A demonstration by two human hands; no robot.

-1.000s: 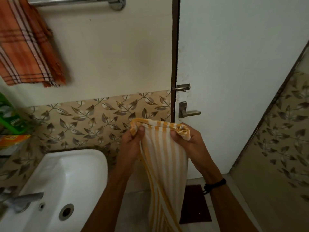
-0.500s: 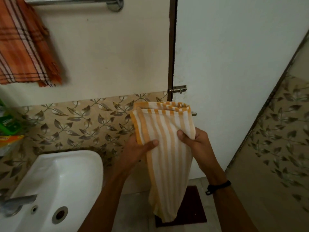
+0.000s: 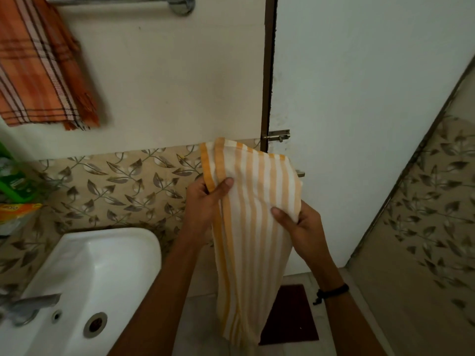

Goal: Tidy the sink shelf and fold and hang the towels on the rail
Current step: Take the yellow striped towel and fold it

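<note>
A white towel with yellow stripes [image 3: 253,227] hangs folded lengthwise in front of me, between the sink and the door. My left hand [image 3: 203,204] pinches its left edge near the top, thumb on the front. My right hand [image 3: 299,224] grips the right edge a little lower, thumb across the cloth. High on the wall at the upper left runs a chrome towel rail [image 3: 120,0]. An orange checked towel [image 3: 38,70] hangs over the rail's left part.
A white sink [image 3: 110,263] with a metal tap [image 3: 28,304] sits at the lower left. Green and orange packets [image 3: 15,196] stand on the shelf at the left edge. The white door [image 3: 359,98] with a latch [image 3: 277,136] is straight ahead; a dark red mat [image 3: 290,317] lies on the floor.
The bunched top of the striped towel has been spread out and lifted. Both hands have slid down from its top corners to its side edges, and the hanging end has risen.
</note>
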